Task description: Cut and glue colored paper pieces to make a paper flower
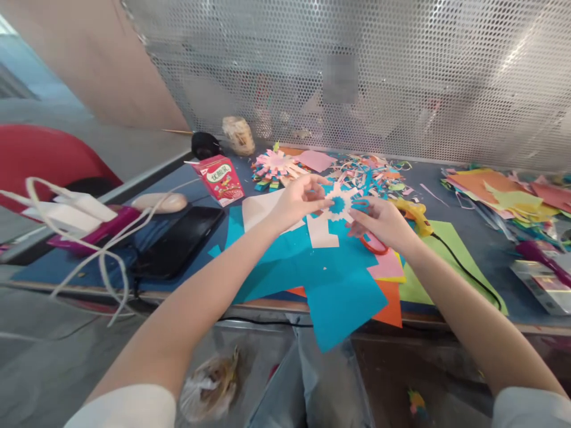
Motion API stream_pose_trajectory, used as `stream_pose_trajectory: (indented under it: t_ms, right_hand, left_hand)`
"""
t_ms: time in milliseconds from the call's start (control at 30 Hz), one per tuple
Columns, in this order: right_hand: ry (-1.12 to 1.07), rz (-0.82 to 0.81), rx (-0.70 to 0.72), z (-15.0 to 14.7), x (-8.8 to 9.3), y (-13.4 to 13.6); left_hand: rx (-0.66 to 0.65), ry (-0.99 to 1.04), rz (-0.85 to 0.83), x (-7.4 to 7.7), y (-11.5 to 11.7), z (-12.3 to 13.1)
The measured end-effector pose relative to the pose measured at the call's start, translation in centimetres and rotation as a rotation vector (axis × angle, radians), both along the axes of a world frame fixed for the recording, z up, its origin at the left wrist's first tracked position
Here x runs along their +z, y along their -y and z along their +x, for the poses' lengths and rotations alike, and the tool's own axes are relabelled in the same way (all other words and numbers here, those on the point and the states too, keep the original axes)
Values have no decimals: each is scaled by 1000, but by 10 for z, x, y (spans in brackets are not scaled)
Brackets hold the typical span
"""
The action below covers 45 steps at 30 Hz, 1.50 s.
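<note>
My left hand (303, 201) pinches the left edge of a pale paper ring (338, 189) with a fringed, toothed outline. Blue shows through the hole in its middle. On the other side, my right hand (375, 220) has its fingers closed at the ring's right edge, near a bit of blue paper. A red loop (377, 246), like a scissors handle, shows below my right hand; the rest of it is hidden. Under both hands lie blue paper sheets (285, 261), with a pale paper piece (322, 232) on top.
Fringed paper flowers (277, 163) and colored scraps (370, 169) lie at the back by a perforated metal panel (383, 77). To the left are a red drink carton (222, 180), a black phone (181, 242) and white cables (104, 252). A yellow glue gun (413, 215) sits right, its cord crossing green paper (446, 238).
</note>
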State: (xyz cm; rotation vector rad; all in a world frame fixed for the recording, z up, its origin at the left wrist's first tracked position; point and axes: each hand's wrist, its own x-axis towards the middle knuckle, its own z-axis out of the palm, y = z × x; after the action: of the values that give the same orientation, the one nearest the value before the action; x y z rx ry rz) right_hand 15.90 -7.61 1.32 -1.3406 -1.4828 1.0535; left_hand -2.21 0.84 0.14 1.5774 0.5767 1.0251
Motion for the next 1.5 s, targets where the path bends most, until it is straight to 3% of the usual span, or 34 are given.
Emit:
stream_pose_trajectory:
  t_ms: [133,200,300,400,533,600,700,833,1067,1267,1367,1500]
  right_hand:
    - [4,53,-146,3,-15,-11]
    - [30,42,-190,10,-22,-12]
    - [137,46,-137,18,-30,-13]
    - [359,98,-129,22,-33,-16]
    - [839,212,-315,25,-30,-13]
    - [1054,175,-350,26,-28,-8]
    - [1252,-5,-347,25,-26,0]
    - [1321,-148,-292,25,-26,2]
    - [1243,-205,-285,29,-21,3]
    - [1191,-129,-452,35,-13,9]
    - [1042,-29,-567,44,-14,8]
    - [723,239,-635,49,-18,3]
  left_hand:
    - [15,-187,81,-7,-8,-8]
    - [56,-414,221,-10,-10,-14]
    - [58,-817,445,-15,-14,-18]
    - [-23,-1053,567,-21,-19,-18]
    - [-72,-1180,617,-25,-24,-17]
    - [-63,-1205,624,-25,-23,-17]
    - [-45,-1189,673,-26,-22,-16]
    - [-39,-1086,724,-30,-23,-14]
    - [149,-642,456,-25,-28,-16]
    - [250,-687,513,-20,-39,-26]
    - [278,-573,493,-17,-39,-25]
    - [279,-333,419,-13,-35,-21]
